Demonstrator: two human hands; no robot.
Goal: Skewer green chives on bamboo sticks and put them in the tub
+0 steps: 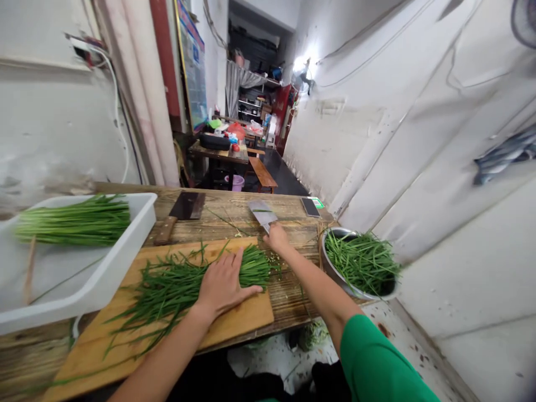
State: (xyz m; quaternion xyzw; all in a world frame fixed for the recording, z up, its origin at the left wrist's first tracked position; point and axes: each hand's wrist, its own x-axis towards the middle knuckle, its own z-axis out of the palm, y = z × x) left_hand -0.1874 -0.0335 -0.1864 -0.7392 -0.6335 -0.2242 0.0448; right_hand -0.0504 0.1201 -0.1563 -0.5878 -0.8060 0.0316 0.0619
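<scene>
A bunch of long green garlic chives lies across the wooden cutting board. My left hand rests flat on top of the bunch, fingers stretched out and thumb spread to the right. The trimmed-looking ends of the chives stick out past it on the right. My right hand grips the handle of a cleaver, off the board's far right corner. Its blade points away from me, with a green strand on it. Small pale bits are scattered between the chive ends and my right wrist.
On the left a white plastic tray holds more chives and a wooden stick. A second cleaver lies behind the board. A metal basin of cut chives stands right, near the wall. A phone lies at the table's far edge.
</scene>
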